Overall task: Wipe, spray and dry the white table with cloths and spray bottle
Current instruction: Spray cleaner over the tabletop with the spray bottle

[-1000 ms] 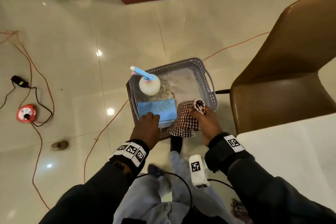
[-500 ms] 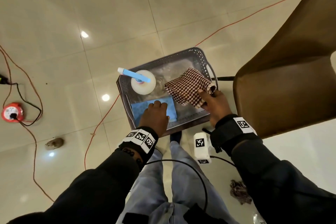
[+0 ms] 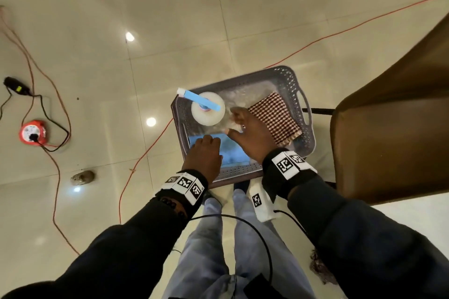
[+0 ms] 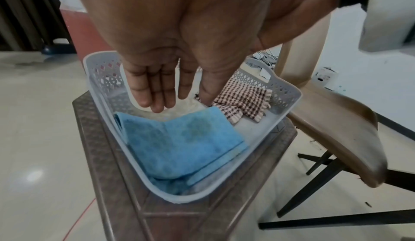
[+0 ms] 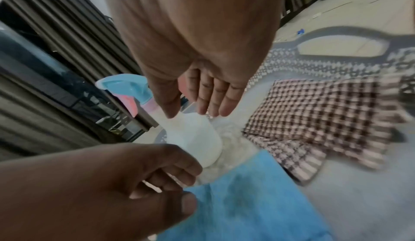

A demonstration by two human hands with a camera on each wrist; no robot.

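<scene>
Glossy cream tile floor (image 3: 97,31), orange cable trailing across it; a white desk (image 3: 413,216) edge showed at the lower right, brown chair (image 3: 388,116) beside it. Nearest the person, a grey perforated basket (image 3: 306,128) sat on a brown stool (image 4: 107,182).

Change: a second earlier the right hand was gripping the checked cloth at the basket's near rim. Now the checked cloth (image 3: 274,118) lay flat in the right part of the basket, released. The right hand (image 3: 250,133) had crossed left, fingers straight and spread, holding nothing, tips just beside the spray bottle (image 3: 207,111). The left hand (image 3: 204,155) stayed over the blue cloth (image 4: 179,142); fingers loosely curled at the cloth's far edge in the right wrist view, straight in the left wrist view, no clear grip on it.

Judgement: cloth put back, bottle likely next, so the spray step looked about to start, or else things were being packed away. Desk itself untouched in view.

Count, near to far: two hands, one stool, one basket, one blue cloth, one checked cloth, one spray bottle with blue trigger head, one chair, one red cable reel (image 3: 32,132) far left.
</scene>
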